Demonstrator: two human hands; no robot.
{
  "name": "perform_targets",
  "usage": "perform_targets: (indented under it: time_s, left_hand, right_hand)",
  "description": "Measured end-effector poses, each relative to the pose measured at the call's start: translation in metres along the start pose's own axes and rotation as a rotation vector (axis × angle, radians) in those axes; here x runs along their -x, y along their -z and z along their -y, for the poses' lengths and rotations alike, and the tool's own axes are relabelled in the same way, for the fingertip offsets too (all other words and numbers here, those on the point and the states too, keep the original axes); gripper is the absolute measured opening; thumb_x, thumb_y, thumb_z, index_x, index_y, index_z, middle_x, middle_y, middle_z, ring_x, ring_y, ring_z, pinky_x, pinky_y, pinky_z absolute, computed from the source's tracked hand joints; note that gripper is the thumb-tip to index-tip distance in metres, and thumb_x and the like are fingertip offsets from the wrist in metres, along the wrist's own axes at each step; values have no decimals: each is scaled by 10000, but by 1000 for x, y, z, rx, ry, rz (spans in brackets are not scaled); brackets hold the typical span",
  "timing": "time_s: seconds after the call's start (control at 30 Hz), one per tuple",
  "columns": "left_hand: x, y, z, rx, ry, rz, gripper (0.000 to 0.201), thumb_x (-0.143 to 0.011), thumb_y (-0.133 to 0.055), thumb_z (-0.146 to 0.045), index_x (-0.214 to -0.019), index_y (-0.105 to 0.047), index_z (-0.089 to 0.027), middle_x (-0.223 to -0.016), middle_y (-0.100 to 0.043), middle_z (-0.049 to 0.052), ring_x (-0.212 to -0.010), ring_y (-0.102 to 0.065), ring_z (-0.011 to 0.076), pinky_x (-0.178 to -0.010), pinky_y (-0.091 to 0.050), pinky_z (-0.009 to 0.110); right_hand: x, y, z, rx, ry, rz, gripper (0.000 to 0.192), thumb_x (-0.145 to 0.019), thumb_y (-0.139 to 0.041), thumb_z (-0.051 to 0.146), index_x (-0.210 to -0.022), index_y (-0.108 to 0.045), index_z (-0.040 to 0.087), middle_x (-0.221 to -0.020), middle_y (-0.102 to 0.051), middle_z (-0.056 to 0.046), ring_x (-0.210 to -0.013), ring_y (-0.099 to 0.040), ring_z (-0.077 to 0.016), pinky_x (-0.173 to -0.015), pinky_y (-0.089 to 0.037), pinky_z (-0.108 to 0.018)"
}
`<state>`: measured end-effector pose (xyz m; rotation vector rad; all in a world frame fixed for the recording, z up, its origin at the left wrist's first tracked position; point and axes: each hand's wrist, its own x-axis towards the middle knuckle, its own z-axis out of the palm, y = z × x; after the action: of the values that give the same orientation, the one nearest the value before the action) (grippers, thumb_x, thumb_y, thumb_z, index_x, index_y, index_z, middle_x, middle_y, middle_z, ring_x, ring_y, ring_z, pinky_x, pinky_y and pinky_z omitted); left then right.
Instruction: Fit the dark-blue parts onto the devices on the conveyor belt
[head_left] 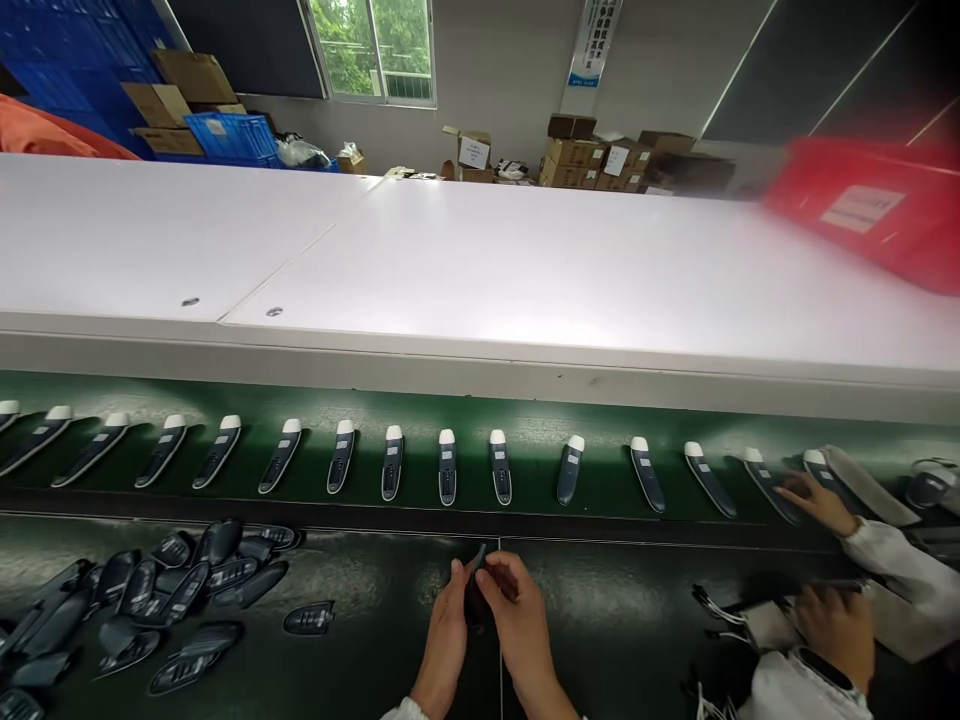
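My left hand (444, 635) and my right hand (523, 618) are close together at the front of the dark work table. Between their fingertips they grip a small dark plastic shell (477, 592), held on edge; the fingers cover much of it, so its inner side cannot be made out. To the left lies a heap of similar dark plastic shells (184, 592), some with their ribbed insides upward. One loose shell (309, 618) rests apart, between the heap and my left hand. Beyond my hands, white-tipped dark handheld devices (447, 468) stand in a spaced row on the green belt (420, 410).
A co-worker's hand (821, 503) touches a device on the belt at right; their other hand (836, 625) is near white cables (724, 610). A white shelf (480, 270) spans above the belt. A blurred red bin (870, 210) is at upper right. Cardboard boxes (574, 160) stand behind.
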<state>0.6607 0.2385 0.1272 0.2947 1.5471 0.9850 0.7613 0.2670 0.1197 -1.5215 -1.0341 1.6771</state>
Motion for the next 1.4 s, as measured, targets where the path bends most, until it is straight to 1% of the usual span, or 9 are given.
perform_targets:
  time_s: [0.17,0.27,0.4,0.53,0.83,0.97,1.17,1.27,1.4]
  left_hand:
    - [-7,-3,-11,0,71,148,745,-789,-516,-774,-1207,-674,-178,-898,-681,83,-785,-610,222,-639,-479,306]
    - [-11,-3,-10,122,131,156,671,-802,-597,-692,-1310,-598,-252,-1001,-654,65,-799,-605,190,-650,-486,290]
    - [-19,1,2,465,251,-16,404,-803,-721,-341,-1186,-641,-239,-1112,-590,71,-899,-610,182,-704,-516,291]
    - [-26,8,17,607,264,-201,253,-746,-728,-169,-991,-669,-194,-1137,-567,66,-884,-607,178,-731,-535,312]
    - [-34,23,24,358,262,-267,195,-692,-755,-219,-857,-661,-174,-818,-654,27,-759,-630,177,-658,-494,285]
    - [-30,19,22,338,223,-223,301,-632,-838,-312,-844,-674,-174,-830,-691,29,-800,-661,200,-698,-504,299]
    - [-22,11,10,493,226,-159,308,-652,-866,-274,-887,-684,-192,-851,-687,9,-793,-651,158,-710,-516,260]
    - [-16,3,4,507,163,-106,327,-684,-844,-293,-957,-679,-221,-913,-696,19,-873,-660,186,-737,-523,274]
    - [-6,-10,2,200,-38,27,328,-719,-796,-427,-957,-703,-220,-999,-707,68,-975,-652,249,-805,-525,319]
  right_hand:
    - [-19,9,-10,-61,17,-28,374,-793,-699,503,-1067,-640,256,-1008,-728,-58,-961,-693,-272,-771,-587,-366]
    - [-46,20,-12,165,160,-89,378,-857,-617,497,-1128,-611,233,-1076,-719,-75,-997,-688,-255,-813,-572,-346]
    - [-102,43,-12,771,295,-244,407,-973,-402,380,-1293,-544,175,-1089,-711,-123,-965,-689,-255,-761,-559,-342]
    - [-139,56,-19,978,297,-214,406,-967,-400,267,-1323,-553,145,-1188,-682,-163,-1094,-631,-300,-861,-522,-406]
    - [-155,69,-16,1249,180,-176,429,-1009,-339,281,-1405,-500,244,-1415,-548,-149,-1178,-563,-336,-888,-477,-572]
    - [-132,69,1,1279,150,-212,477,-987,-405,306,-1457,-442,231,-1532,-400,-170,-1271,-491,-392,-918,-439,-646]
    - [-35,48,-10,753,305,235,523,-904,-591,401,-1417,-493,369,-1451,-533,-9,-1309,-511,-275,-1062,-445,-429]
    - [-9,32,-14,400,84,85,568,-880,-603,499,-1400,-527,284,-1256,-674,-74,-1100,-657,-292,-912,-551,-425]
    - [-5,13,-8,-138,-212,-33,692,-826,-649,602,-1379,-534,201,-1119,-726,-112,-1009,-699,-288,-797,-593,-393]
